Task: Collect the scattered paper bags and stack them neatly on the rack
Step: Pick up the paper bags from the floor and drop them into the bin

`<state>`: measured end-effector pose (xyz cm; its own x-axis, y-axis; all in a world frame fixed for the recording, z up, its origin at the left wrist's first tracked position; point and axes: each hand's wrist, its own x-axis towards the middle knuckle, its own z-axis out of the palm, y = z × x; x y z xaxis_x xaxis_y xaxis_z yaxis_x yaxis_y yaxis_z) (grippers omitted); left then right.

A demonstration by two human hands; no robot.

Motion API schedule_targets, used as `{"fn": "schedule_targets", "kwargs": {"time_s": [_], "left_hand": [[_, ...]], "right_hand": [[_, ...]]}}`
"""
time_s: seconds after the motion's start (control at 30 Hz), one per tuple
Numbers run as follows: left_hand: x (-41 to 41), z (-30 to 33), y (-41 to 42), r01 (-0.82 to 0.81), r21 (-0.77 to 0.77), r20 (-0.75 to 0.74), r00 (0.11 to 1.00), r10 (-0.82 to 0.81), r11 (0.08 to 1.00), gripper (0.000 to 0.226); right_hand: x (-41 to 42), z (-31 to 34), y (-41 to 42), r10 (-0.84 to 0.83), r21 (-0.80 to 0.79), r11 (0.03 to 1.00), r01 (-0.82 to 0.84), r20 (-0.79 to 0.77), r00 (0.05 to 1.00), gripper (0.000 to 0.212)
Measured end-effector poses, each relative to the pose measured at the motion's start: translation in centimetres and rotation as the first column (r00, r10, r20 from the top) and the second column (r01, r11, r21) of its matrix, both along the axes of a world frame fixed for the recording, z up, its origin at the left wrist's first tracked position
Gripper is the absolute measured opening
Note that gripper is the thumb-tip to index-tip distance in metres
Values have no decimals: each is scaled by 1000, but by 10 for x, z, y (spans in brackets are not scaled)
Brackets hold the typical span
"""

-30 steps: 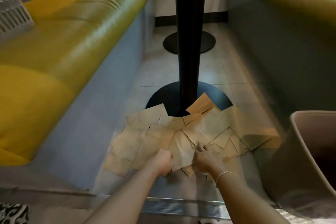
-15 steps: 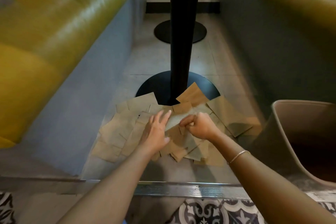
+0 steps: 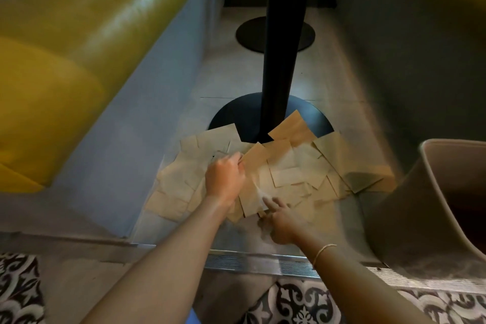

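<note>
Paper bags (image 3: pixel 286 166) are spread over the floor (image 3: pixel 323 79), mid-frame. One's gripped by the left hand (image 3: pixel 224 177); right hand (image 3: pixel 278 221) is blurred, grip can't be told. Bin (image 3: pixel 431 192) at right: contents unclear.

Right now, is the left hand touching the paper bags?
Touching: the head view shows the left hand gripping a bag's edge in the paper bags.

1. I can read no text, label, brand or number anywhere in my view.
2. The paper bags (image 3: pixel 263 173) at my twelve o'clock show plain brown faces, unprinted.
</note>
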<state>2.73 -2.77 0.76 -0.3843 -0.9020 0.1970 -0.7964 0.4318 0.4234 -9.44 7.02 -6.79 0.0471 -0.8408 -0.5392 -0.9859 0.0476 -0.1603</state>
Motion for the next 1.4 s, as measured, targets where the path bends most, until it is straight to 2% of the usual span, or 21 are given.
{"fn": "schedule_targets", "kwargs": {"time_s": [0.2, 0.37, 0.47, 0.57, 0.73, 0.8, 0.87, 0.93, 1.0, 1.13, 1.23, 1.3, 1.4], "left_hand": [[-4, 4, 6, 63, -13, -37, 997, -64, 998, 21], [-5, 12, 9, 43, -2, -120, 992, -43, 999, 19], [-5, 21, 11, 10, 21, -155, 988, -6, 1000, 16], [-10, 36, 11, -31, 25, -170, 985, 35, 999, 15], [-33, 77, 6, -87, 22, -237, 967, 90, 996, 14], [-46, 98, 6, -80, 5, -277, 958, 78, 997, 13], [-60, 118, 7, -47, -35, -312, 949, 34, 998, 13], [-76, 136, 8, -19, -63, -341, 940, -3, 998, 15], [-93, 151, 11, 13, -90, -356, 933, -45, 996, 18], [-125, 172, 23, 71, -160, -448, 884, -136, 985, 28], [-146, 183, 37, 123, -150, -501, 846, -183, 981, 33], [-157, 190, 48, 152, -156, -493, 844, -210, 976, 34], [-167, 198, 64, 230, -138, -521, 810, -268, 963, 32]], "right_hand": [[5, -1, -8, 28, -25, 999, -30, -67, 997, 43], [-7, 29, -11, -54, -217, 973, 74, 98, 994, 35], [-14, 50, -9, -58, -323, 941, 96, 126, 990, 32], [-20, 72, -5, -121, -367, 910, 190, 203, 972, 26], [-38, 131, 8, -224, -346, 866, 360, 376, 899, 21], [-51, 160, 13, -257, -409, 805, 430, 413, 874, 16], [-68, 192, 20, -308, -513, 685, 517, 440, 844, 12], [-85, 226, 28, -371, -589, 583, 560, 420, 828, 22], [-105, 258, 39, -415, -641, 519, 566, 390, 822, 37], [-144, 317, 79, -526, -789, 340, 511, 291, 799, 34], [-167, 351, 119, -650, -813, 199, 547, 307, 695, 36], [-183, 359, 141, -740, -804, 160, 573, 287, 609, 38], [-197, 342, 156, -827, -747, 177, 641, 240, 508, 35]]}}
